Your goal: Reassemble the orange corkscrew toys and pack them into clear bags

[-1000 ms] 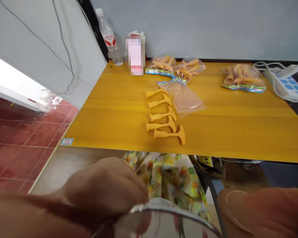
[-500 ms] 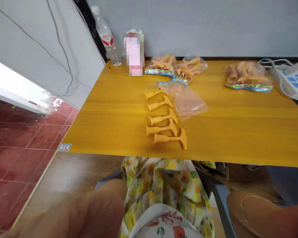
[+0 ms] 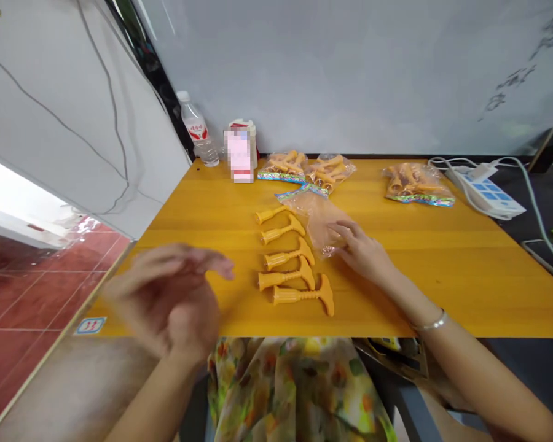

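Observation:
Several yellow plastic T-shaped pieces (image 3: 286, 262), each with a tube-like end and a curved crosspiece, lie in a loose column on the wooden table. Beside them is a clear plastic bag (image 3: 320, 218) with a colourful strip along its top. My right hand (image 3: 362, 248), a bracelet at its wrist, reaches over the table with fingers stretched at the bag's lower right edge; I cannot tell whether they press on it. To the left of the pieces, my left hand (image 3: 172, 301) hangs above the front edge, blurred, thumb and fingers apart, with nothing visible in it.
Filled bags of similar yellow pieces stand at the back: one bag (image 3: 283, 166), another bag (image 3: 329, 172), and a third bag (image 3: 419, 184) farther right. A water bottle (image 3: 198, 132) and a pixelated phone-like object (image 3: 239, 153) are back left. A power strip (image 3: 486, 190) with cables lies right.
Both hands have risen from beside my lap to above the table, the right reaching the clear bag. The view has tilted up, showing more of the wall. The yellow pieces keep their arrangement.

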Action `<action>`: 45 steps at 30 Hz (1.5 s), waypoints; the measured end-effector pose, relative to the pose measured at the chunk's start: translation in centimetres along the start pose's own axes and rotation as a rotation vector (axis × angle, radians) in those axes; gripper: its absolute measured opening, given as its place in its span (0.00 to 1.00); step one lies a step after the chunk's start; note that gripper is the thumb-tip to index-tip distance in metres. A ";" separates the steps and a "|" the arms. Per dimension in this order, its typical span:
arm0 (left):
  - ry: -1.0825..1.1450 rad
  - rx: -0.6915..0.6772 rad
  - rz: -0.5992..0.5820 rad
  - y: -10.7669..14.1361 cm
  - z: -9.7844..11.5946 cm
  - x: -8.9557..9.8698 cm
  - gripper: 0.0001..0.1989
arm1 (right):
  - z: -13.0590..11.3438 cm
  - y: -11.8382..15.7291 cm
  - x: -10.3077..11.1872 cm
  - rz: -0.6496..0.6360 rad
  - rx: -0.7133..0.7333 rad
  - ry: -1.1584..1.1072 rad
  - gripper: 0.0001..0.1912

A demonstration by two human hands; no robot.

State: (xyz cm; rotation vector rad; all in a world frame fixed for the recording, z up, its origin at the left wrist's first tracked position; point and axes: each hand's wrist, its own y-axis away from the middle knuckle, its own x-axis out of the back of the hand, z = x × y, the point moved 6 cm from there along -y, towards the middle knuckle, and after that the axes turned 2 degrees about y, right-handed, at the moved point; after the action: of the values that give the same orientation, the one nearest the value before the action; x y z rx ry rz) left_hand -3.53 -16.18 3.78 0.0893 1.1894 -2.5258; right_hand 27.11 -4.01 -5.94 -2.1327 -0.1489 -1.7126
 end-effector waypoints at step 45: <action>0.300 0.988 0.353 -6.8 -26.6 11.4 0.17 | -9.3 -2.4 -5.4 -0.079 0.571 -0.012 0.39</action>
State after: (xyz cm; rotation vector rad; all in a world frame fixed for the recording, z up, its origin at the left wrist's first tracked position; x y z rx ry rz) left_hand -18.87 4.75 -10.68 0.8441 -0.1121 -2.5535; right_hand 16.53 -4.41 -8.98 -1.7268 -0.6493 -1.4682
